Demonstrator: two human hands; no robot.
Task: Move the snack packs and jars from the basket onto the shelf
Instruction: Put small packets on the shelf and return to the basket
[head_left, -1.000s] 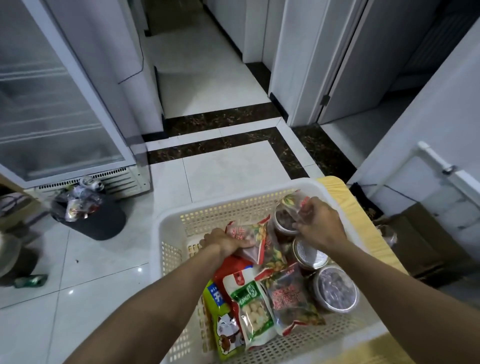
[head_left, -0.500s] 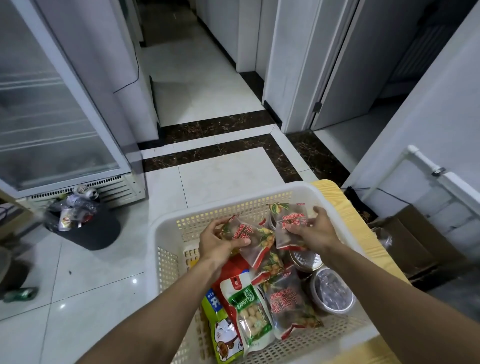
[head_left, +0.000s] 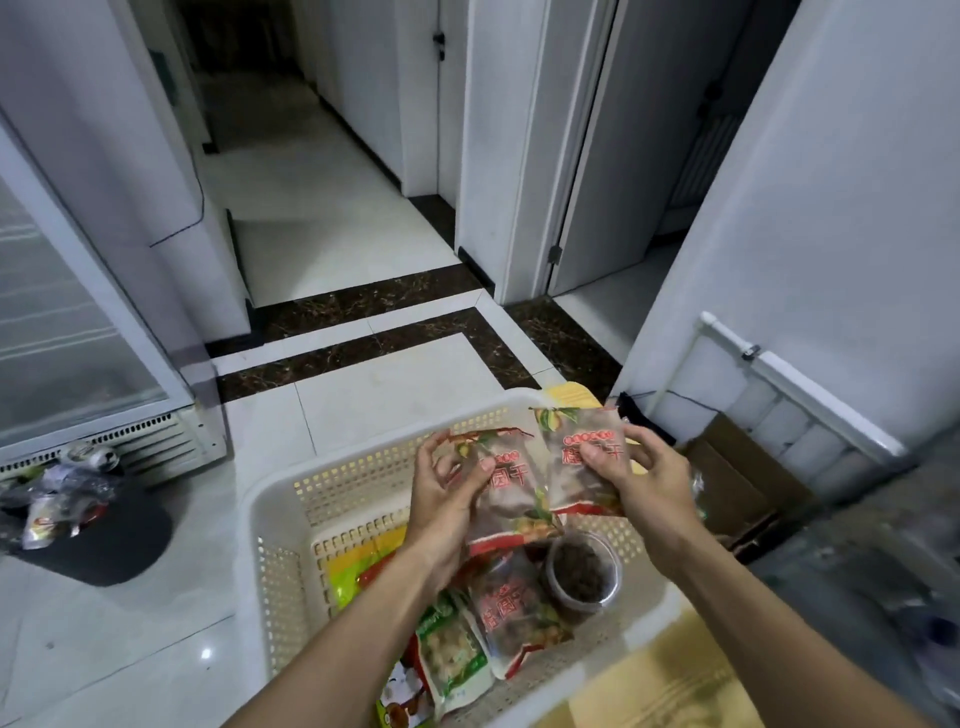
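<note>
Where forearms cross the basket (head_left: 260, 519): lower packs (head_left: 511, 603) partly covered, the nearest cut off by the frame edge.
Jar (head_left: 582, 579): in the basket, right side; dark contents unclear.
Left hand (head_left: 447, 499): grips red snack pack (head_left: 506, 488) above the basket.
Right hand (head_left: 644, 483): pinches second red pack (head_left: 579, 457), just beside the first.
Far left: blurred rubbish heap (head_left: 62, 499) on the floor.

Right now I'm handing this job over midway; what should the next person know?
Left hand holds the first snack pack, right hand pinches the second snack pack, both lifted over the basket.
In the basket: jar, third pack, green pack, others partly hidden by the arms.
Done: two packs picked up. No shelf in view.
Left: shelve both, then the rest.
</note>
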